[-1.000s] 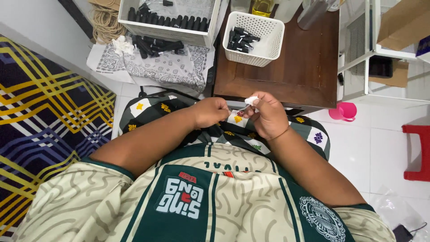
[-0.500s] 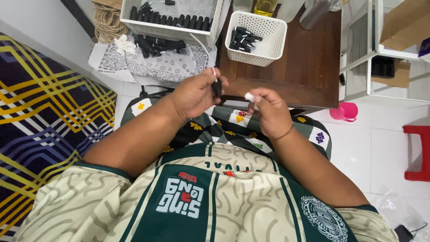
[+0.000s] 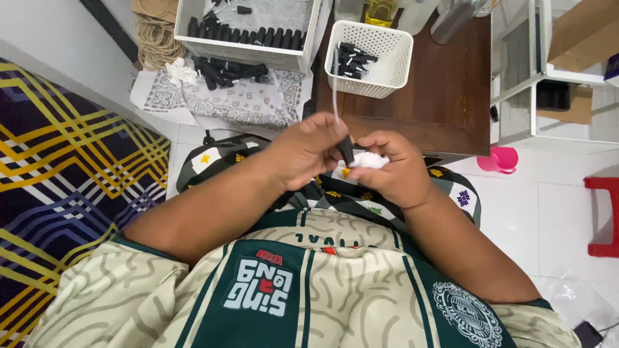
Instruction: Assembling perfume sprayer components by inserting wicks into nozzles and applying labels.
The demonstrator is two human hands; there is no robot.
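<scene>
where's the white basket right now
In the head view the white basket sits at the top centre on the brown wooden table, beyond both hands, right of the white tray.

Two hands [image 3: 351, 158], one white basket [image 3: 369, 58]

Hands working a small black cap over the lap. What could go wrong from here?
1. The left hand pinches the small black cap by its end; it might slip into the lap.
2. The thin clear tube sticks up unsupported and could bend.
3. The white wad in the right hand hides the contact point.
</scene>
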